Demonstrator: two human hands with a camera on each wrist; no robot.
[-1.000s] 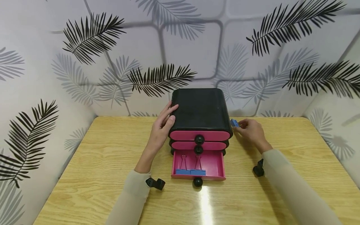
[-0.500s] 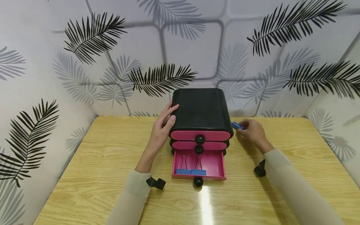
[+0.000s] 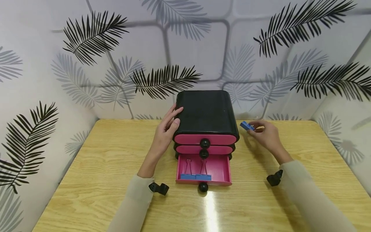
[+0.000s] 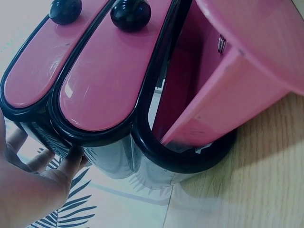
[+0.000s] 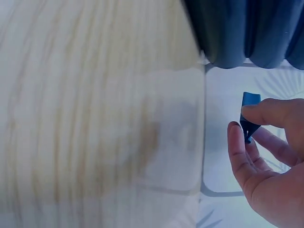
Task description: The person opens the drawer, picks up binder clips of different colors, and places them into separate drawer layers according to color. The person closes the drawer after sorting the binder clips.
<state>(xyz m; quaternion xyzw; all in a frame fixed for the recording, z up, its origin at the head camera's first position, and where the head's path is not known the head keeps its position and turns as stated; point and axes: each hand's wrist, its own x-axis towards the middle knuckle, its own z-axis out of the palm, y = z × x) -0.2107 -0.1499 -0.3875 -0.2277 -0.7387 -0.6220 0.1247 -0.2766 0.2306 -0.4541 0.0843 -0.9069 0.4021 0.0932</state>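
Observation:
A black drawer box point(image 3: 205, 111) with pink drawer fronts stands at the middle of the table. My left hand point(image 3: 165, 132) rests against its left side with fingers fairly straight, some reaching onto the top edge. The bottom drawer point(image 3: 221, 167) is pulled out. Inside it, two blue binder clips point(image 3: 188, 177) lie side by side at the front, wire handles pointing back. Right of the box, my right hand point(image 3: 266, 133) pinches another blue binder clip point(image 3: 246, 125) between thumb and fingers. In the right wrist view that clip point(image 5: 250, 107) is held above the table, apart from the box.
The wooden table point(image 3: 116, 154) ends at a wall point(image 3: 197, 54) with a leaf pattern. Round black knobs point(image 3: 203, 187) stick out from the drawer fronts. A small black camera mount point(image 3: 158, 188) sits at each sleeve cuff.
My right hand has moved a little to the right, away from the box, and the binder clip in its fingers has turned. My left hand stays on the box.

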